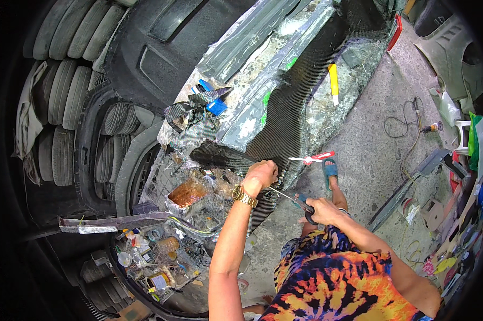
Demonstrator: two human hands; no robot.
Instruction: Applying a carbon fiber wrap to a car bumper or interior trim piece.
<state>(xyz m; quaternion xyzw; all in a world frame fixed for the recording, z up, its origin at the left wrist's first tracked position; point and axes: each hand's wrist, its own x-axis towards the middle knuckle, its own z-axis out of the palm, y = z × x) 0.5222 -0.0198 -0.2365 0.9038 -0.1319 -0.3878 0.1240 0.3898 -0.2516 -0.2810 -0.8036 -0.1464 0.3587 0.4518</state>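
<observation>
My right hand (325,212) is wrapped round the dark handles of a pair of scissors (290,197). Their blades point left toward the edge of a long black woven cloth (284,115), close under my left hand. My left hand (260,175), with a gold watch on its wrist, is closed on the cloth's near end; its fingertips are partly hidden. The cloth runs away from me over a grey, worn moulded part (238,131). Just right of my left hand lies a red-and-white tool (313,158).
A yellow-handled tool (334,84) lies farther off on the worktop. Black scraps and a blue object (215,106) sit left of the cloth, above a brown-stained tray (187,192). Tyres (65,91) are stacked at left. A cable (407,125) lies on the floor at right.
</observation>
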